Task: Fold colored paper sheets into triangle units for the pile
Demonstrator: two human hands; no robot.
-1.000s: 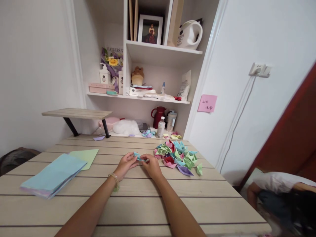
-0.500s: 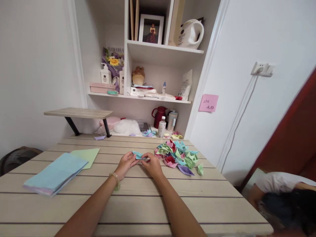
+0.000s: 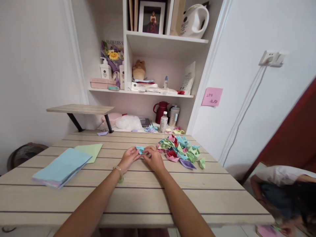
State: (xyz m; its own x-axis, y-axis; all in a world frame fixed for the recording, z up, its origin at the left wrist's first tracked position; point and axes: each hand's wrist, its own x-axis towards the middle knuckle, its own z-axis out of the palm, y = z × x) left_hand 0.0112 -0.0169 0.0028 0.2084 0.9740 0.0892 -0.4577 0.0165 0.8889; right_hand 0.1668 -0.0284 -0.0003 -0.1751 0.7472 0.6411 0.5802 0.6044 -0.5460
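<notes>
A small folded piece of light-blue paper (image 3: 140, 149) is held between my two hands above the middle of the table. My left hand (image 3: 128, 159) grips its left side, with the fingers closed on it. From the right, my right hand (image 3: 153, 159) pinches the paper's other end, and its fingertips partly cover the folds. Just beyond my right hand lies a heap of folded paper boats (image 3: 181, 149) in green, blue, red, pink and purple. To the left rests a stack of light-blue paper sheets (image 3: 63, 165), with a green sheet (image 3: 92, 152) partly under it.
A small raised wooden stand (image 3: 81, 109) is at the table's back left. Shelves behind hold a plastic bottle (image 3: 163, 122), a red jug (image 3: 161, 112) and more folded papers (image 3: 150, 128). Another person (image 3: 283, 187) is bent low beyond the table's right edge.
The light-blue paper looks more opened between my fingers. The whole view has tilted slightly down, and more of the other person, with a hand near pink paper, shows at lower right.
</notes>
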